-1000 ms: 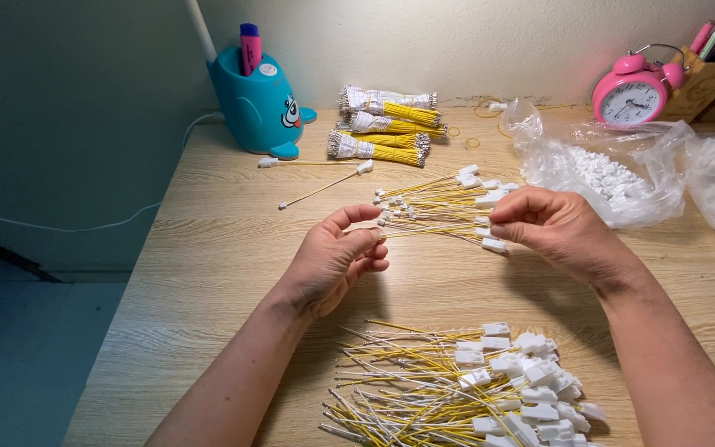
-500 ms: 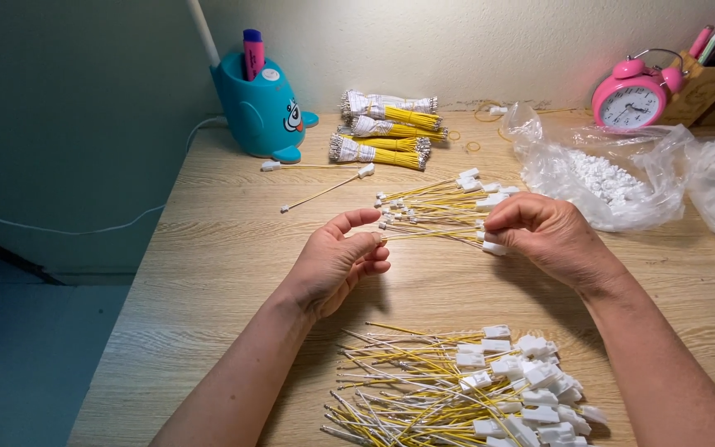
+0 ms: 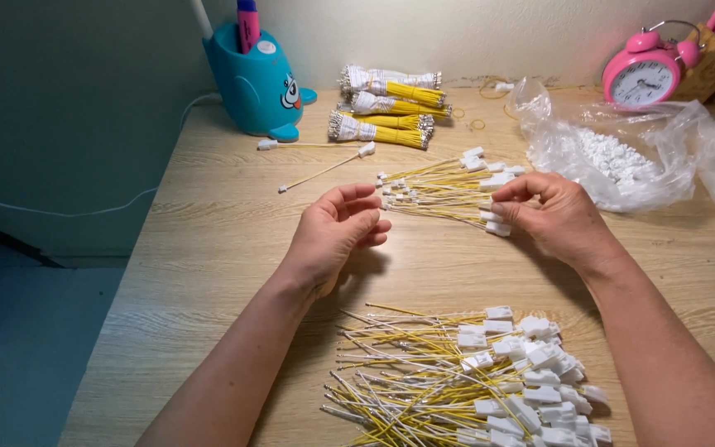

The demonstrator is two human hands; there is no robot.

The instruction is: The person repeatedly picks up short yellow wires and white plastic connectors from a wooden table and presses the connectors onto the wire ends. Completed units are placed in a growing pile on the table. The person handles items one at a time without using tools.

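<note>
Head view:
Wire bundle (image 3: 444,189): yellow wires lying on the desk (image 3: 208,248) between the hands — long axis left to right, white plugs at the right end, bare metal tips pointing left.
Right hand (image 3: 560,217): grip closed on the plug end.
Left hand (image 3: 334,236): fingers curled but apart, holding nothing, just beside the tips.
Edges: the desk's left edge lies well left of the hands.
Open room: bare wood left of the left hand — a loose wire heap (image 3: 465,381) lies nearer the person, a clear bag (image 3: 614,157) to the right.
</note>
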